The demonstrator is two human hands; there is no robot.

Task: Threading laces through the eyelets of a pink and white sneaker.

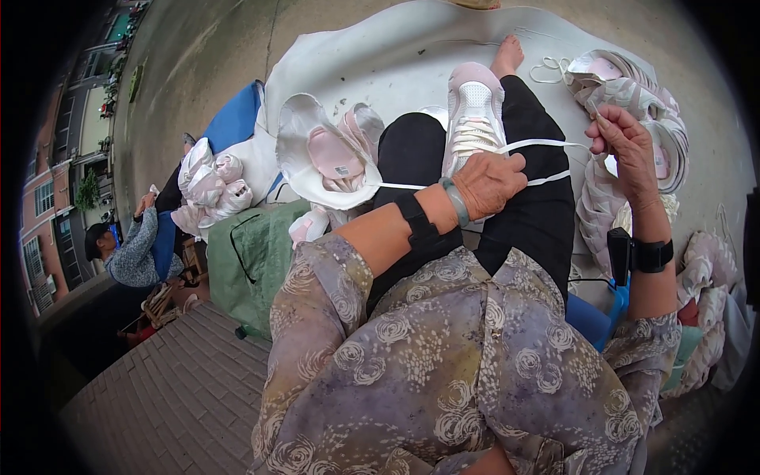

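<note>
A white and pale pink sneaker (476,107) rests between my thighs, its toe pointing away and cream laces crossing its front. My left hand (489,187) is curled over the ankle end of the sneaker and hides that part. From there a white shoelace (546,143) runs right to my right hand (627,144), which pinches it near the end between thumb and fingers, raised above the shoes on that side. A second white strand (550,178) crosses my right thigh, and another stretches left from under my left forearm.
At left, a white pouch (293,142) holds pink-white shoe parts, near a green sack (255,265). More bundled shoes (215,184) lie beyond. Shoes are heaped at right (621,87) on a pale sheet (380,59). Another person (142,257) sits far left.
</note>
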